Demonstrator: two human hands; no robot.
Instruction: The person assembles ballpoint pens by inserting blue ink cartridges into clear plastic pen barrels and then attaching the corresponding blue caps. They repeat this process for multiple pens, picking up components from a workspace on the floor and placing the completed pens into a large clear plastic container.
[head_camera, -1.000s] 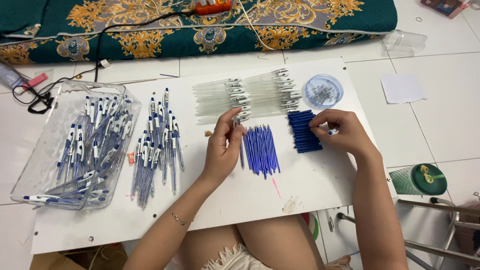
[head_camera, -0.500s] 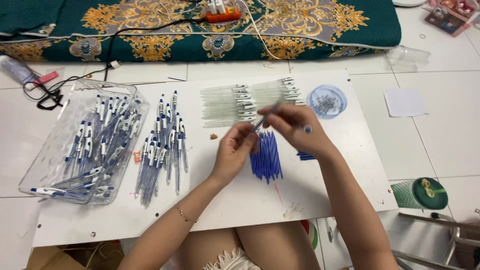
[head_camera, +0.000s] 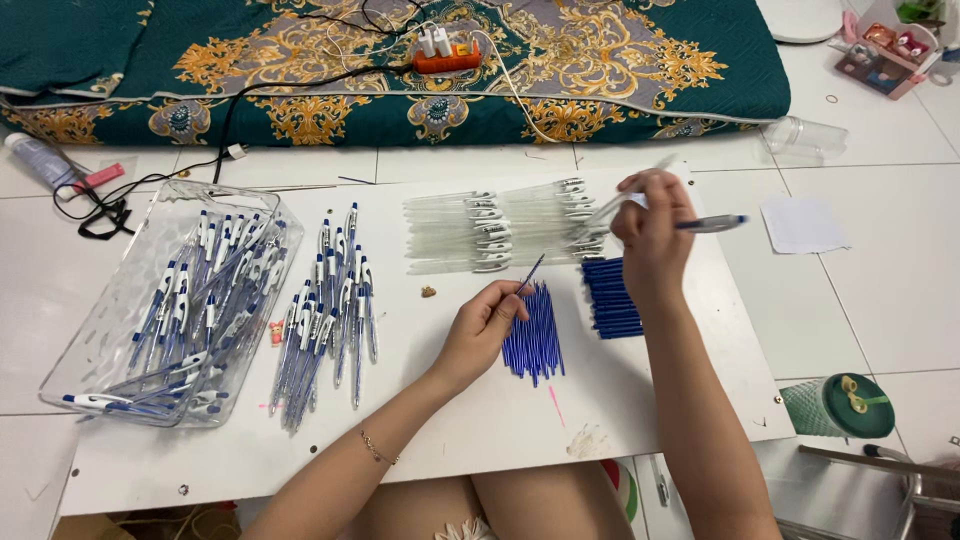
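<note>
The left hand (head_camera: 485, 325) rests low on the white board (head_camera: 480, 440), its fingers pinched together on a single blue refill (head_camera: 530, 273) drawn up from the heap of refills (head_camera: 533, 335) lying just beside it; the refill is tilted, tip up toward the other hand, a pose that suits feeding it into a barrel. The right hand (head_camera: 652, 232) is raised above the board, fingers clamped on a clear pen barrel (head_camera: 615, 200) that slants up to the right, with a part-built pen (head_camera: 712, 223) poking out sideways from the same grip. The two hands are apart, and the refill is not touching the barrel. Supplies sit in rows by kind: clear barrels with clips (head_camera: 495, 232) at the back, dark blue caps (head_camera: 610, 298) under the right wrist, finished pens (head_camera: 330, 310) to the left, and more in a clear plastic tray (head_camera: 130, 300) overhanging the board's left edge. A green lidded cup (head_camera: 830, 405) stands on the tiled floor (head_camera: 880, 300) to the right, and a patterned quilt (head_camera: 400, 60) with a power strip (head_camera: 445, 55) lies beyond. Nothing lies between the hands; the right forearm crosses above the caps.
</note>
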